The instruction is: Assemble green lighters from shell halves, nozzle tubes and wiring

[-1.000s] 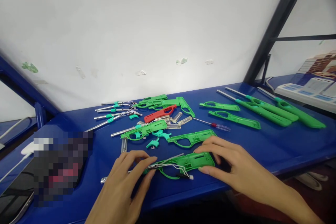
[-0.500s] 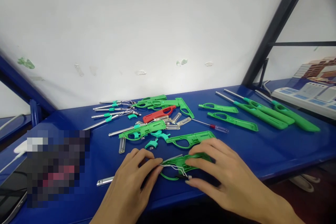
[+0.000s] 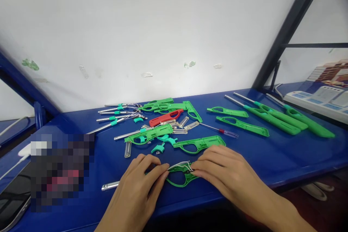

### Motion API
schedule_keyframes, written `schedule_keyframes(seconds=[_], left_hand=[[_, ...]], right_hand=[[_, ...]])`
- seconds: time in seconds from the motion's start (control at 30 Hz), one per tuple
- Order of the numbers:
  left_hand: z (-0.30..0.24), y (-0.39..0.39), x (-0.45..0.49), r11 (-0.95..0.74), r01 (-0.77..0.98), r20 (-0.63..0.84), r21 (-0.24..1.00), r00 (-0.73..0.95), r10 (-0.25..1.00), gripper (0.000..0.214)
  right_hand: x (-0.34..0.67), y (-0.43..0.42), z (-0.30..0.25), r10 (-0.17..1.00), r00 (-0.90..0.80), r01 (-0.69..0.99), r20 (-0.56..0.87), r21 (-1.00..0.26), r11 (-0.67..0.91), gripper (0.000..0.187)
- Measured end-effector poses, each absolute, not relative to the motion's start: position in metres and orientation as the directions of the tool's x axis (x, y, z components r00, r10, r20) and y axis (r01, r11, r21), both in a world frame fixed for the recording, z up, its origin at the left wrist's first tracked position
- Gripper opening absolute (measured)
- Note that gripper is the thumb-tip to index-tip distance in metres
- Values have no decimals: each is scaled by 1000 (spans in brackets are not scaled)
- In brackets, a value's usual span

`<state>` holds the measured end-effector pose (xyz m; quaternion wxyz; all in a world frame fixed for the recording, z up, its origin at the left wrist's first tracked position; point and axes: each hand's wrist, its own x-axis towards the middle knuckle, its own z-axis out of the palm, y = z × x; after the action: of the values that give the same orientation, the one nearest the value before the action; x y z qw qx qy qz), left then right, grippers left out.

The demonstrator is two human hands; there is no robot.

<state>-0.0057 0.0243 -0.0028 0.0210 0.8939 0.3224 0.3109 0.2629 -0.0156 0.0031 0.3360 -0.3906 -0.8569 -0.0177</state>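
Near the table's front edge lies an open green lighter housing half with a finger loop. A metal lighter tube sticks out past my left hand, whose thumb and forefinger pinch the front end of the housing. White wires run from there to my right hand. Its closed fingertips press a small black igniter, mostly hidden, at the housing behind the loop. My right hand covers the back of the housing. Just beyond rests another green housing half.
Behind are a part-assembled lighter, turquoise triggers, clear fuel tanks, a red housing and tubes with wires. A screwdriver and finished-looking green lighters lie right. A phone is left.
My right hand has closed its spread fingers and brought the black igniter from the housing's near edge up onto it. The wires now arch higher. My left hand keeps its hold.
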Motion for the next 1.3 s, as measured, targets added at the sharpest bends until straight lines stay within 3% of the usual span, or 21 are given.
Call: schedule_keyframes(seconds=[0.23, 0.93, 1.17, 1.3], left_hand=[[-3, 23, -5, -780, 578, 536, 239, 591, 602, 25], [-2, 23, -7, -802, 557, 569, 217, 595, 567, 27], [6, 33, -15, -700, 669, 620, 248, 446, 645, 24], [16, 53, -19, -607, 766, 532, 211, 431, 729, 24]], right_hand=[[264, -21, -3, 698, -449, 681, 558, -293, 671, 13], [264, -23, -8, 716, -411, 689, 563, -322, 649, 16], [264, -23, -7, 709, -408, 683, 575, -322, 655, 18], [264, -23, -6, 713, -400, 689, 576, -324, 648, 19]])
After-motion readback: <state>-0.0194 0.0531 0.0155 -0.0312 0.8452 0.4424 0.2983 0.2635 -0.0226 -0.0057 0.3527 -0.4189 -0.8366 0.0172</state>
